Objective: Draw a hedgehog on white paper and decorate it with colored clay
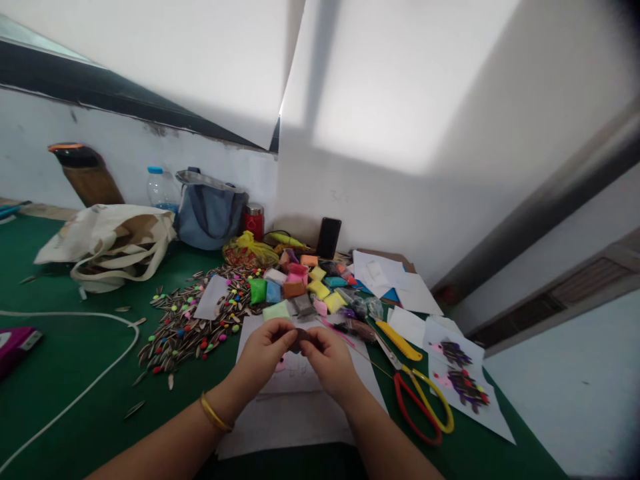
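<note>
Between my fingertips, above the white paper, is a small lump of dark brown modelling clay. My left hand, with a gold bangle on its wrist, pinches the lump from one side. On the other side my right hand grips it between thumb and fingers. The paper carries faint drawn lines and a bit of pink clay, partly covered by my left hand. Just beyond my hands lie several colourful clay packets.
Striped seeds mixed with coloured balls spread at left. Red-and-yellow-handled scissors and a yellow cutter lie at right, near sheets bearing seed pictures. A phone, a blue bag and a cream bag are behind.
</note>
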A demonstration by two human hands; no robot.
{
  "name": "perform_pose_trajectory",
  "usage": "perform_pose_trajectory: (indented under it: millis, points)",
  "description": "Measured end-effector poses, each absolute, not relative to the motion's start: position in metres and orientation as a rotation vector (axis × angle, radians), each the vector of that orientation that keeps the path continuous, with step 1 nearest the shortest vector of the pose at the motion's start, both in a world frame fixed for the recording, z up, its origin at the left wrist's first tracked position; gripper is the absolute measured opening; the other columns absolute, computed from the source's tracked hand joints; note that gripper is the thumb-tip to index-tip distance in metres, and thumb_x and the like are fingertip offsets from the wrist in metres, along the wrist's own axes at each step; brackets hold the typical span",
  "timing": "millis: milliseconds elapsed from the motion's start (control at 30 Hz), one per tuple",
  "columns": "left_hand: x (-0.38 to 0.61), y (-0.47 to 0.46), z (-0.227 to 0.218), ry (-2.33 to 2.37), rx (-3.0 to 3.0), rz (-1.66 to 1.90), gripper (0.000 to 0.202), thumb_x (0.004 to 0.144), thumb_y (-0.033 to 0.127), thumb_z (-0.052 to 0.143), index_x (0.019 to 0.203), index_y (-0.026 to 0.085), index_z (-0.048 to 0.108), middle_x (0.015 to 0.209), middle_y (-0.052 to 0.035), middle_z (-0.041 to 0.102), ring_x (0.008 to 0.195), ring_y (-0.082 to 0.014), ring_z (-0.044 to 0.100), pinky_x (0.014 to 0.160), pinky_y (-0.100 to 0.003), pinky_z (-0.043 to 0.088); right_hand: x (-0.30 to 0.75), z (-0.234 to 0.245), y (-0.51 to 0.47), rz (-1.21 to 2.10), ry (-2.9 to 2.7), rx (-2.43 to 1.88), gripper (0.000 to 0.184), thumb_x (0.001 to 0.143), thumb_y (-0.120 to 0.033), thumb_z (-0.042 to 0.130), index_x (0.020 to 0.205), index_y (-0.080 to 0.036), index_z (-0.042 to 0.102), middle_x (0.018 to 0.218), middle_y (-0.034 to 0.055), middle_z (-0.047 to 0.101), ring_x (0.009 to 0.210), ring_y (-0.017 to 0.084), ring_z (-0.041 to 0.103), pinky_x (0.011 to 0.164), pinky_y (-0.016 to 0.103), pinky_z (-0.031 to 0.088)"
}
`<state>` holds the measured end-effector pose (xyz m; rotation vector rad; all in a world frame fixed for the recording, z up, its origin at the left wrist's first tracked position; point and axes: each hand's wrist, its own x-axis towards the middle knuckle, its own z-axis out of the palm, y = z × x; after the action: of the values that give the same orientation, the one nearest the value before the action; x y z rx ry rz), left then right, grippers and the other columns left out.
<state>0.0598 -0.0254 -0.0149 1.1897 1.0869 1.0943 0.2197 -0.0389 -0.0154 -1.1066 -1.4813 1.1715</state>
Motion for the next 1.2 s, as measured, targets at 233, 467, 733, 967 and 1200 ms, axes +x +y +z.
perform_pose_trajectory:
  millis: [233, 467, 733, 967, 1200]
  points:
    - [0.0622, -0.0277, -0.0078, 1.029, 1.151, 0.989, 0.034, 0.071, 0.043, 0.075, 0.088, 0.017, 0.063, 0.081, -0.002, 0.065, 0.068, -0.0139, 0.056, 0.055, -0.022, 0.039, 0.223, -0.0244, -0.0347, 1.123, -1.454, -1.047, 0.019, 0.09, -0.036, 0.055, 0.085, -0.018, 0.061, 0.076, 0.001, 0.059, 0.072, 0.016, 0.054, 0.065, 0.027, 0.043]
    - [0.0603, -0.0285, -0.0141, 1.003, 1.107, 0.983, 0.031, 0.075, 0.045, 0.071, 0.086, 0.018, 0.061, 0.074, 0.0018, 0.059, 0.064, -0.0111, 0.051, 0.055, -0.02, 0.037, 0.2217, -0.0189, -0.0377, 1.179, -1.509, -1.11, 0.018, 0.081, -0.034, 0.067, 0.085, -0.018, 0.063, 0.074, -0.0003, 0.059, 0.068, 0.015, 0.052, 0.062, 0.026, 0.04]
    - [0.0607, -0.0268, -0.0084, 1.072, 1.192, 0.973, 0.029, 0.069, 0.04, 0.074, 0.082, 0.017, 0.063, 0.076, -0.0004, 0.062, 0.065, -0.0137, 0.055, 0.052, -0.021, 0.039, 0.2205, -0.0153, -0.0373, 1.102, -1.566, -1.229, 0.013, 0.08, -0.029, 0.063, 0.076, -0.017, 0.064, 0.065, -0.0017, 0.056, 0.059, 0.013, 0.049, 0.053, 0.024, 0.036]
    - [0.0627, -0.0289, -0.0086, 1.051, 1.236, 1.025, 0.028, 0.075, 0.041, 0.068, 0.091, 0.018, 0.064, 0.084, -0.0029, 0.066, 0.074, -0.0165, 0.06, 0.057, -0.023, 0.045, 0.2209, -0.0182, -0.0374, 1.155, -1.526, -1.094, 0.013, 0.085, -0.03, 0.058, 0.083, -0.018, 0.064, 0.078, 0.0022, 0.067, 0.072, 0.017, 0.061, 0.065, 0.027, 0.046]
    - [0.0628, -0.0276, -0.0047, 1.06, 1.229, 1.012, 0.026, 0.073, 0.042, 0.069, 0.073, 0.017, 0.062, 0.065, 0.0004, 0.06, 0.064, -0.0148, 0.057, 0.057, -0.024, 0.045, 0.2195, -0.0175, -0.0366, 1.163, -1.531, -1.148, 0.012, 0.083, -0.027, 0.06, 0.08, -0.017, 0.065, 0.077, 0.0035, 0.069, 0.069, 0.017, 0.062, 0.063, 0.027, 0.047]
